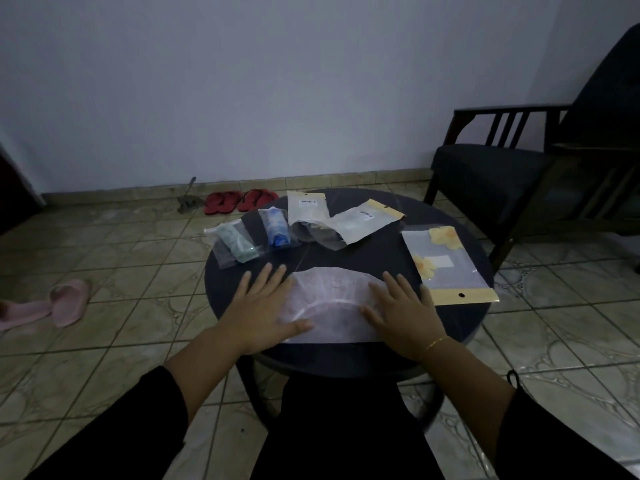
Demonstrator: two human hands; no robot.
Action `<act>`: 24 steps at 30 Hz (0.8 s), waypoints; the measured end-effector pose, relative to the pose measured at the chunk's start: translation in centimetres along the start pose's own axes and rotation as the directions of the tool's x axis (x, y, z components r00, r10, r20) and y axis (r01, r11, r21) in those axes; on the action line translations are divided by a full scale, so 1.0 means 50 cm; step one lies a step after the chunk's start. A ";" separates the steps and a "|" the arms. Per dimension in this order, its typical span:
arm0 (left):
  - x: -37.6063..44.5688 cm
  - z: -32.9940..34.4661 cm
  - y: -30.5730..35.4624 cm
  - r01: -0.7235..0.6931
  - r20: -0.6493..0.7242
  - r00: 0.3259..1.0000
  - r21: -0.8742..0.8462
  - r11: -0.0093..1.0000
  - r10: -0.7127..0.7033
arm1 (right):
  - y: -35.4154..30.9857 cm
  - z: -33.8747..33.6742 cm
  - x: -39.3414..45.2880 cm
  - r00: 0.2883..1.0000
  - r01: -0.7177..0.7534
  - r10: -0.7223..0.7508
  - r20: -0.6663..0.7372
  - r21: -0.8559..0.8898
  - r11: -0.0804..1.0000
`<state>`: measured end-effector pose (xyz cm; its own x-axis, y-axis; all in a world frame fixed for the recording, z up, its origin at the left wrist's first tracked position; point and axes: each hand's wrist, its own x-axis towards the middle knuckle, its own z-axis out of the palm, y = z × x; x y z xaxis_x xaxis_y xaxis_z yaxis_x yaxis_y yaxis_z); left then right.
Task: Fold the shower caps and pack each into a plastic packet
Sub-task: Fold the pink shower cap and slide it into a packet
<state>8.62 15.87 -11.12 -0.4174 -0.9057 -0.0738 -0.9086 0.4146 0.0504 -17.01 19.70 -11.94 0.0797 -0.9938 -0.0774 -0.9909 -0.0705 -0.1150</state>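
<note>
— Well, what's lying under the palms?

— A thin, translucent white shower cap (329, 306), folded flat into a fan shape with a curved far edge and a straight near edge, at the near side of the round dark table (381, 258). The left hand (266, 306) lies flat on its left end, fingers straight and spread; the right hand (401, 310) presses its right end the same way, a fine gold bracelet (434, 344) on the wrist.

— And the packets?

— Two clear plastic packets sit at the far left: one (239, 245) with a crinkled teal cap inside, one (277, 226) with a blue cap. Behind them, two frosted packets (332, 220) overlap; their contents are too murky to name. At the right lies a flat flowered packet (446, 265) with a tan header strip and a punched hole.

— Anything cut off?

— A dark slatted armchair (519, 161) runs out of frame on the right. Red sandals (239, 200) by the wall, pink slippers (52, 304) on the glossy tiles. Dim light blurs the labels.
</note>
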 end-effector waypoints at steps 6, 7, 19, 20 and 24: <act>0.051 0.001 0.062 -0.279 0.034 0.960 -0.005 0.960 0.279 | -0.062 -0.002 0.040 0.990 0.133 -0.133 -0.049 -0.014 0.991; 0.058 0.005 0.065 -0.261 0.067 0.963 -0.019 0.965 0.262 | -0.062 0.005 0.045 0.992 0.129 -0.129 -0.016 -0.012 0.992; 0.078 0.038 0.058 -0.149 0.175 0.971 -0.093 0.984 0.164 | -0.005 0.035 0.027 0.996 0.030 -0.032 0.083 0.027 0.999; 0.077 0.038 0.057 -0.148 0.176 0.971 -0.091 0.985 0.162 | 0.002 0.034 0.020 0.996 0.015 -0.018 0.091 0.035 0.999; 0.062 0.028 0.067 -0.112 0.197 0.972 -0.102 0.988 0.131 | 0.017 0.019 -0.006 0.993 -0.014 0.007 0.114 0.063 0.998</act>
<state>4.25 14.56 -12.55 -0.5272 -0.8086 -0.2611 -0.8497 0.5026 0.1593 -17.75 20.00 -12.97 0.0845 -0.9780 -0.1905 -0.9831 -0.0508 -0.1756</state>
